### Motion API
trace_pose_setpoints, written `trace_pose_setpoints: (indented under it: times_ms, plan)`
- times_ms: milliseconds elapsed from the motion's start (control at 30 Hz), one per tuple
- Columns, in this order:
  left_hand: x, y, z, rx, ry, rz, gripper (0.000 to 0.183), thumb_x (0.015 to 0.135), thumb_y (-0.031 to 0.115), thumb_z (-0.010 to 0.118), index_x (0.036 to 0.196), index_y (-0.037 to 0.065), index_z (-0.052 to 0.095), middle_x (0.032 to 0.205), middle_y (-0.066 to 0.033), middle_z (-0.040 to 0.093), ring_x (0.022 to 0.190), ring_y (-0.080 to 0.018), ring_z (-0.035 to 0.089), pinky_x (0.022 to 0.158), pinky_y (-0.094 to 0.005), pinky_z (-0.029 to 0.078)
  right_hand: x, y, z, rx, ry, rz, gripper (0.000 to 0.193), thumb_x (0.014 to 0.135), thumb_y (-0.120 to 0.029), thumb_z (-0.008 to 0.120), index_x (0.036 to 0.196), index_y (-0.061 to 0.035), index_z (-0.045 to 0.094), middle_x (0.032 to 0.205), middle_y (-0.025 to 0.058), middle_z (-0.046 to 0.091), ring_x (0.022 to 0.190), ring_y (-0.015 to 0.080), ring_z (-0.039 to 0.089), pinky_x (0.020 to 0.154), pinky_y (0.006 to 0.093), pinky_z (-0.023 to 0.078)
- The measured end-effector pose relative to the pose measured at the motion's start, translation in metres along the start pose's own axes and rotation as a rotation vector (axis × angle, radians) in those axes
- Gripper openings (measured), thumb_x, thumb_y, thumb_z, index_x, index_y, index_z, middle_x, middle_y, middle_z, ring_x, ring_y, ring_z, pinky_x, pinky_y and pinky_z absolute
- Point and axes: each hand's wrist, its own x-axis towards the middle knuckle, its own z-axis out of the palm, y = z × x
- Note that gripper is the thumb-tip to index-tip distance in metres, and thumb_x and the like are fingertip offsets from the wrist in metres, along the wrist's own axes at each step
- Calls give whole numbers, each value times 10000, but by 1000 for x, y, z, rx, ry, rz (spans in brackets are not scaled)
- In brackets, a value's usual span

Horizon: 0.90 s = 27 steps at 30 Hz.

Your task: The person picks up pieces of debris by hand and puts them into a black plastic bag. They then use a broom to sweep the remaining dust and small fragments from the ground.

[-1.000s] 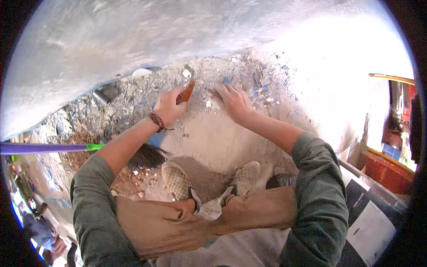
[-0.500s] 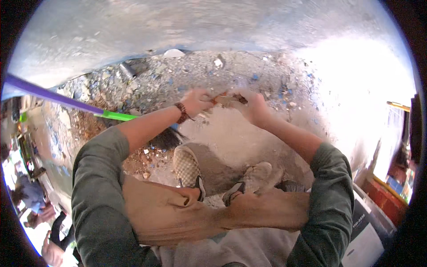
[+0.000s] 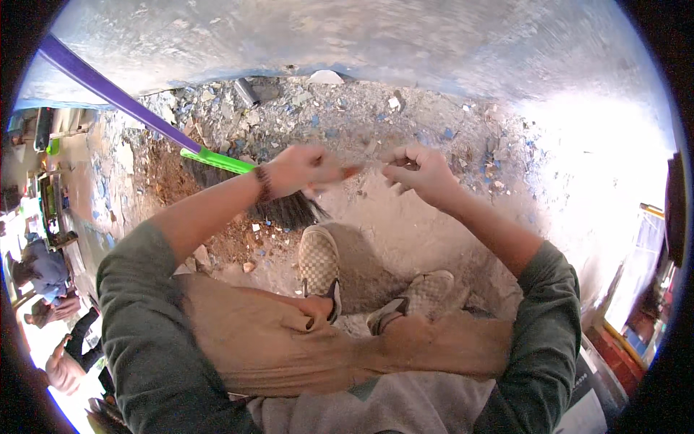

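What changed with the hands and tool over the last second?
The orange-handled tool swung from pointing toward the wall to pointing rightward, at the right hand. That hand left the rubble and met the tool; now motion blur hides whether it touches. The camera view shifted too. Unchanged: the left hand's grip; the checkered shoes look planted.

An orange object (image 3: 352, 171) is held in the left hand (image 3: 298, 170); only one end is exposed past the grip, pointed rightward; outline is blurred, full shape concealed.
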Motion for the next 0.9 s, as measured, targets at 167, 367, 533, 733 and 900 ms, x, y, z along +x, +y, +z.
trace_pose_setpoints:
  times_ms: [167, 367, 533, 733, 900]
  plan:
    - [-100, -225, -21, 1291, -120, 608, 381, 858, 386, 546, 887, 14, 629, 829, -136, 648, 813, -309, 633, 737, -379, 497, -1, 31, -46, -805, 40, -222, 227, 836, -235, 604, 976, -61, 647, 742, 92, 656, 724, 221, 653, 631, 328, 507]
    - [-183, -211, -42, 717, -415, 51, 378, 852, 379, 555, 894, 11, 629, 836, -141, 648, 817, -315, 629, 752, -373, 493, -46, 75, -143, -1054, 395, -222, 203, 851, -156, 596, 1013, -37, 625, 944, 156, 631, 829, 258, 611, 719, 349, 492]
    - [-156, -162, -37, 612, -525, 90, 375, 847, 374, 562, 901, 9, 629, 841, -145, 648, 821, -320, 626, 765, -368, 489, -110, 128, -268, -1024, 1141, -176, 258, 850, -192, 609, 1042, -21, 592, 1073, 190, 558, 981, 356, 567, 822, 420, 473]
    - [-66, -89, -43, 578, -599, 279, 373, 841, 367, 571, 908, 5, 630, 847, -150, 647, 825, -327, 623, 779, -363, 485, -177, 203, -379, -911, 1550, 423, 672, 906, -568, 363, 1385, -96, 361, 1453, 189, 286, 1328, 383, 264, 1097, 429, 208]
    - [10, 43, 0, 612, -460, -83, 267, 834, 269, 588, 931, 27, 644, 861, -161, 640, 805, -321, 618, 744, -367, 480, -109, 162, -341, -806, 1524, 592, 763, 901, -573, 353, 1426, -30, 246, 1480, 225, 191, 1379, 377, 137, 1126, 455, 133]
